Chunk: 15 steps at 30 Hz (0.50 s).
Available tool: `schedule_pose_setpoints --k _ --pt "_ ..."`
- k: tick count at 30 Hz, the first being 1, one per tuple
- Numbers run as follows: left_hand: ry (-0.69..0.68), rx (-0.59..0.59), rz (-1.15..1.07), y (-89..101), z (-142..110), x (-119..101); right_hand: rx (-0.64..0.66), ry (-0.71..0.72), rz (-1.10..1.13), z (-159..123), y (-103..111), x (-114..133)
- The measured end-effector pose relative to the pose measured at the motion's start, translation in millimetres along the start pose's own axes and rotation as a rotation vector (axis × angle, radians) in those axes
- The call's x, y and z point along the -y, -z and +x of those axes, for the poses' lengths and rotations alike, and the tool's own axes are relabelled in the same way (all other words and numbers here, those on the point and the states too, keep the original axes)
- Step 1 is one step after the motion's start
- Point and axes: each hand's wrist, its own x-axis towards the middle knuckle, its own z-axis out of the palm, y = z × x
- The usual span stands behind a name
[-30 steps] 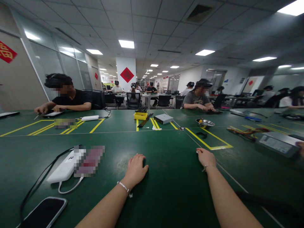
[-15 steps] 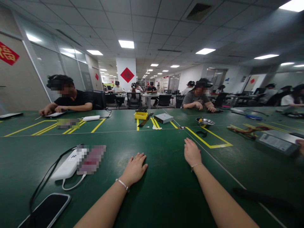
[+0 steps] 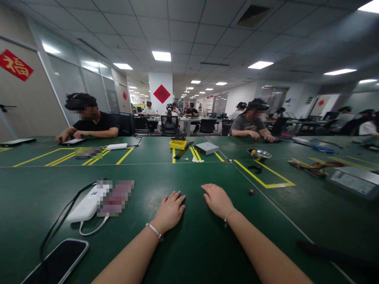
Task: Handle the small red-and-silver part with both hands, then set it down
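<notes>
My left hand [image 3: 169,212] lies palm down on the green table [image 3: 189,252], its fingers spread and nothing in them. To its right, my right hand [image 3: 218,200] is also palm down with fingers stretched out to the left and nothing visible in it; whether it touches the surface I cannot tell. A small red cube, like a die [image 3: 251,192], sits on the table to the right of my right hand, apart from it. Any marks on it are too small to read.
At left lie a white power bank [image 3: 89,205] with cables, a pixelated flat item [image 3: 116,198] and a phone [image 3: 57,262]. Farther back are a yellow bin [image 3: 177,144], a grey metal box [image 3: 206,148], a metal bowl [image 3: 259,154] and a power supply [image 3: 353,181]. Two people sit opposite.
My right hand has moved left, closer to my left hand. The red cube now shows on the table where my right hand was. My left hand has stayed in place.
</notes>
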Motion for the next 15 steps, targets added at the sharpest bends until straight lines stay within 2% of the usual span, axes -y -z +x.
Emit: schedule_pose_setpoints --k 3,6,9,12,15 --pt "0.019 0.027 -0.024 3.1 0 -2 -0.139 -0.373 -0.189 -3 9 -59" --pt "0.034 0.038 -0.048 5.5 0 -3 -0.127 -0.647 -0.214 -16 7 -110" --pt "0.029 0.032 -0.069 6.5 0 -3 -0.054 -0.696 -0.160 -26 1 -134" --pt "0.024 0.034 -0.083 7.2 -1 -2 -0.028 -0.651 -0.142 -28 0 -136" --pt "0.016 0.031 -0.089 8.0 -1 -2 -0.051 -0.671 -0.128 -25 2 -134"
